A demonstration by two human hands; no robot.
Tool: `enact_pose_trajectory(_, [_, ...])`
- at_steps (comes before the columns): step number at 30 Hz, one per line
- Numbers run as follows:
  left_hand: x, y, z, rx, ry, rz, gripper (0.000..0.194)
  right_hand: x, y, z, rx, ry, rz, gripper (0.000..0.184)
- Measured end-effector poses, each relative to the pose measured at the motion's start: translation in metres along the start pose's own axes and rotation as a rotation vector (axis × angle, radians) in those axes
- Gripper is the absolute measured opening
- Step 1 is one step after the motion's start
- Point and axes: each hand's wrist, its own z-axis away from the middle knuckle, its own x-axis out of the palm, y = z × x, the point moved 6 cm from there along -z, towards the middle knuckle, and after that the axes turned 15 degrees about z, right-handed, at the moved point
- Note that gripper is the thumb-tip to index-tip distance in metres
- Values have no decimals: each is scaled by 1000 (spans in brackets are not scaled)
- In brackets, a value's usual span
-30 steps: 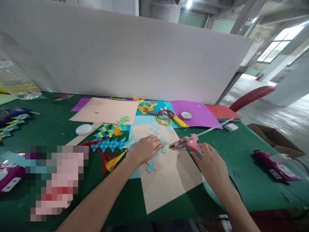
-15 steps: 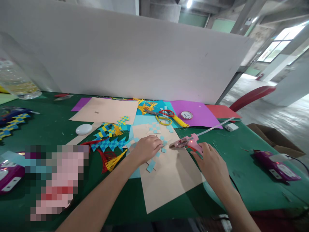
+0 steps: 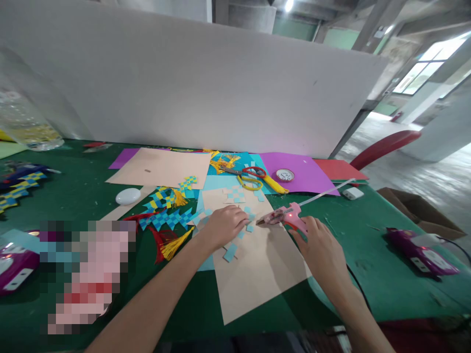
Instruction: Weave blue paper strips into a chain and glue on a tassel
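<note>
My right hand (image 3: 324,249) is wrapped round the handle of a pink hot glue gun (image 3: 290,215). A white glue stick pokes out of its rear, and its nozzle points left, close to the fingertips of my left hand (image 3: 228,224). Those fingers are closed and pressed down on a blue-and-peach woven paper piece (image 3: 250,228), partly hidden under the hand. Beneath lies a peach paper sheet (image 3: 257,284). A blue paper end (image 3: 230,252) sticks out below my left hand, and another blue-and-peach woven piece (image 3: 234,194) lies above it.
Scissors (image 3: 250,183) with red and yellow handles lie behind my hands. A tape roll (image 3: 285,175) sits on purple paper. Blue woven fish shapes (image 3: 165,219) with tassels are at left, beside a white oval object (image 3: 128,196). Purple power strips (image 3: 421,252) stand at both sides.
The glue gun and my right hand have shifted slightly left, bringing the nozzle a little nearer to my left fingertips. My left hand stays where it was.
</note>
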Motion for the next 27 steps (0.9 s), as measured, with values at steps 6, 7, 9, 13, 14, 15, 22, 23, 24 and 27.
enact_pose_trajectory(6, [-1, 1, 0, 8, 3, -4, 25, -6, 1, 1, -2, 23, 46, 18])
enact_pose_trajectory(7, [-1, 1, 0, 8, 6, -4, 25, -7, 1, 1, -6, 27, 46, 19])
enact_pose_trajectory(9, [-1, 1, 0, 6, 11, -4, 24, -8, 0, 1, -18, 37, 36, 19])
enact_pose_trajectory(13, [0, 1, -1, 4, 8, -12, 24, -7, -1, -1, -15, 34, 33, 19])
enact_pose_trajectory(14, [0, 1, -1, 7, 6, -14, 24, -6, -1, -2, -8, 28, 37, 19])
enact_pose_trajectory(15, [0, 1, 0, 11, 6, -15, 24, -5, 0, -2, -2, 20, 42, 20])
enact_pose_trajectory(22, [1, 0, 0, 9, 17, -15, 24, -4, 0, -3, -10, -6, 30, 23])
enact_pose_trajectory(23, [1, 0, 1, 6, 18, -14, 24, -5, 0, -4, -5, -5, 31, 22])
enact_pose_trajectory(24, [1, 0, 1, 7, 15, -13, 24, -5, 0, -4, -1, -8, 33, 22])
enact_pose_trajectory(27, [1, 1, 0, 12, 7, -11, 24, -3, -1, -5, -2, -33, 24, 22])
